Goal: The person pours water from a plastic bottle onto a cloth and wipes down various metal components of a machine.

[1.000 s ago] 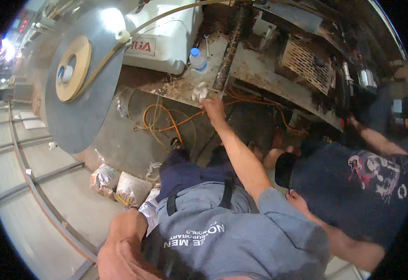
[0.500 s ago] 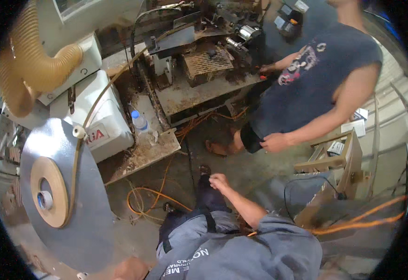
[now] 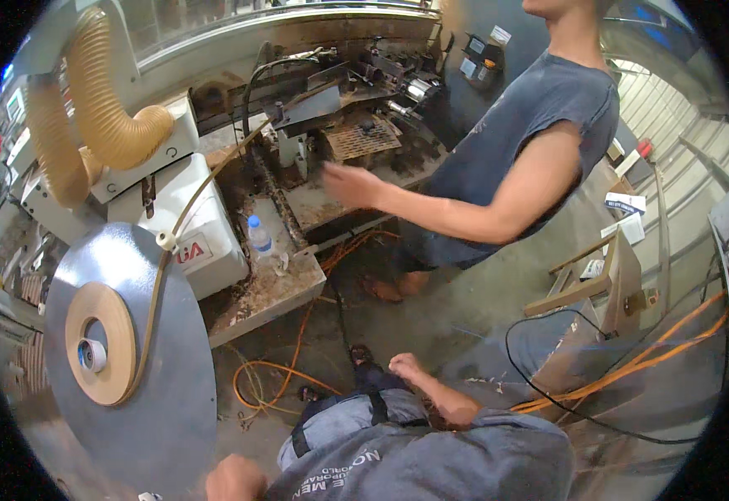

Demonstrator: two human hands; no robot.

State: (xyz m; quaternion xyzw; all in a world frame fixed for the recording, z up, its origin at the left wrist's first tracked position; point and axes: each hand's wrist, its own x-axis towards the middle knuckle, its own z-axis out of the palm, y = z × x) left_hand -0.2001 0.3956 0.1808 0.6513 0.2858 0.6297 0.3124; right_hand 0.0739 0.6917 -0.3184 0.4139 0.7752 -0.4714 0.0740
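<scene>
Two hands are showing in the head view: the right hand is hovering loosely curled, grasping nothing, over the floor near orange cables; the left hand, fingers unreadable, is sitting beside the grey disc.

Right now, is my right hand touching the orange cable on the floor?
Apart. The head view shows the right hand resting by the person's own knee, with bare floor between it and the orange cable looping to the left.
</scene>
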